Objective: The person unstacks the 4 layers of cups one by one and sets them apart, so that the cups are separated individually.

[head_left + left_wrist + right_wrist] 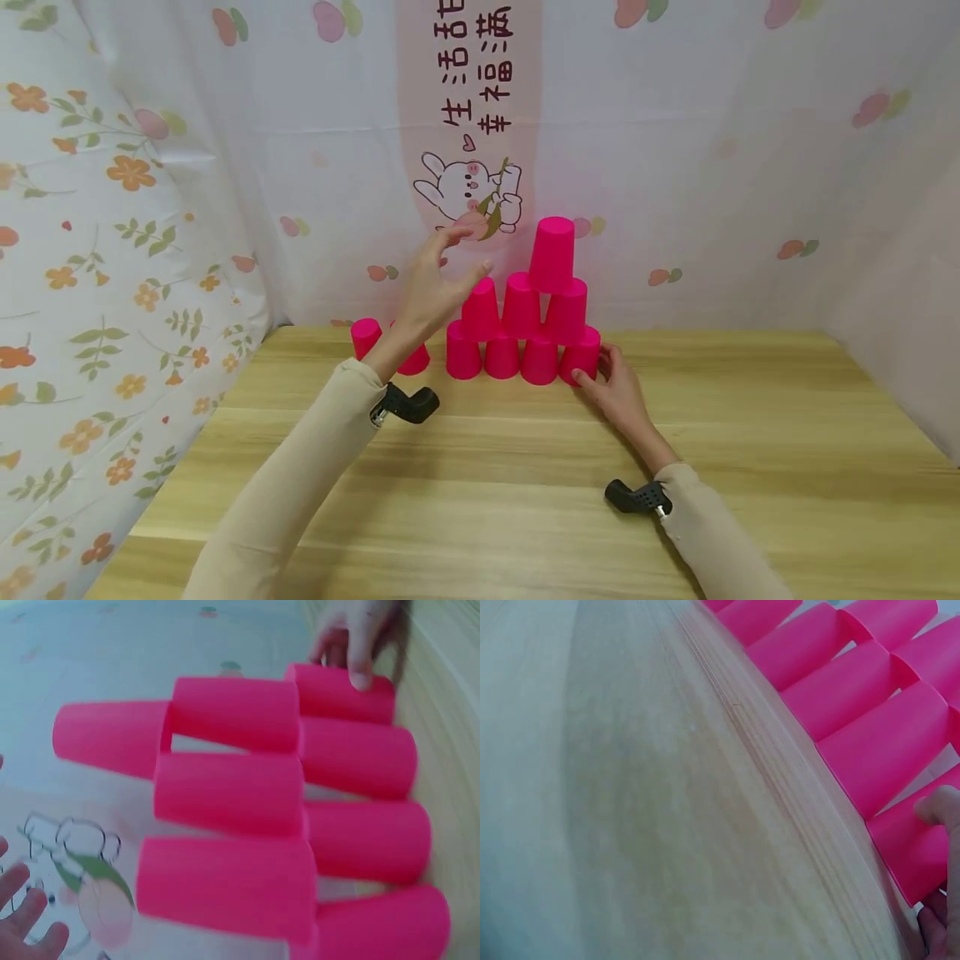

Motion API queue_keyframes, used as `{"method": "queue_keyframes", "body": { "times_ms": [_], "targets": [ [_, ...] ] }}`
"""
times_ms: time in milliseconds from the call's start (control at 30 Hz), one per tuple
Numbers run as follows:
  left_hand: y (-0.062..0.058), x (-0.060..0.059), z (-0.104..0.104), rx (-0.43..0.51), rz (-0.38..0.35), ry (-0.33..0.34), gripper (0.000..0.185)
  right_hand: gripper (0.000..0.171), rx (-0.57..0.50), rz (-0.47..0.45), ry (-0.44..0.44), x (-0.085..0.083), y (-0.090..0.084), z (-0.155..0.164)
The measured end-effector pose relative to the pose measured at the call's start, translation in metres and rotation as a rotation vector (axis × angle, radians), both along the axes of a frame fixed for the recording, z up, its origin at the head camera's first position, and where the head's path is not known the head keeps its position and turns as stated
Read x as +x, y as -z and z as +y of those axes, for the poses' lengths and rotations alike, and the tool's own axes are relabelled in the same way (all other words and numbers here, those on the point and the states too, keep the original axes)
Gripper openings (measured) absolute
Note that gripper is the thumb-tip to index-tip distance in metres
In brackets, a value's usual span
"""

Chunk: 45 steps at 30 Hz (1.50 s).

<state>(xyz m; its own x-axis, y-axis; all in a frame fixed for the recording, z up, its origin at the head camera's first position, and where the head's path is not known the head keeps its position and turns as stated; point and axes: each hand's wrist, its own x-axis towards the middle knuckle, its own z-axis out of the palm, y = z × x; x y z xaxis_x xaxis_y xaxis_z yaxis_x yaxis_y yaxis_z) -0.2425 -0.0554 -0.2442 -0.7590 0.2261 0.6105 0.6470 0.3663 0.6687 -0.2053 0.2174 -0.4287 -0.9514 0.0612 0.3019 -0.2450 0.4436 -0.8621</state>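
Observation:
Several pink cups form a pyramid [525, 321] at the back of the wooden table [487, 500], mouths down, with a single top cup [552, 254]. My left hand [468, 252] hovers raised just left of the pyramid's second row, fingers spread and holding nothing; its fingertips [26, 915] show at the left wrist view's edge. My right hand [600, 368] rests on the table and grips the bottom-right cup [581, 352] between thumb [939, 806] and fingers [352, 645]. Two more pink cups [365, 336] stand left of the pyramid, one partly hidden behind my left wrist.
A floral curtain [112, 250] closes the left side, and a printed backdrop with a rabbit [465, 187] hangs right behind the cups. Bare wood [667, 787] stretches from the pyramid to the near edge. A black camera mount [408, 406] sits on each wrist.

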Motion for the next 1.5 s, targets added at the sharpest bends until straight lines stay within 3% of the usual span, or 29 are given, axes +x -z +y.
{"method": "queue_keyframes", "body": {
  "times_ms": [100,300,400,633,900,1133,1500],
  "targets": [
    [-0.005,-0.004,0.015,-0.021,-0.061,0.062,0.054,0.061,-0.013,-0.014,-0.003,0.002,0.004,-0.001],
    [-0.007,-0.011,0.043,-0.059,-0.262,0.160,0.072,0.060,-0.004,-0.017,0.032,0.007,0.004,0.003],
    [-0.006,-0.015,0.052,-0.032,-0.294,0.194,0.074,0.061,-0.010,-0.010,0.014,0.005,0.002,0.002],
    [-0.006,-0.018,0.074,-0.024,-0.193,0.191,0.069,0.060,-0.030,-0.006,0.006,0.002,-0.001,-0.001],
    [-0.002,-0.022,0.084,0.030,-0.166,0.198,0.059,0.057,-0.032,-0.003,0.003,0.001,-0.002,-0.001],
    [-0.005,-0.024,0.080,0.093,-0.118,0.242,0.059,0.056,-0.013,-0.009,0.020,0.001,-0.003,0.000],
    [-0.010,-0.021,0.066,0.105,-0.052,0.229,0.059,0.058,-0.030,0.004,0.008,0.000,-0.003,0.001]
  ]
}}
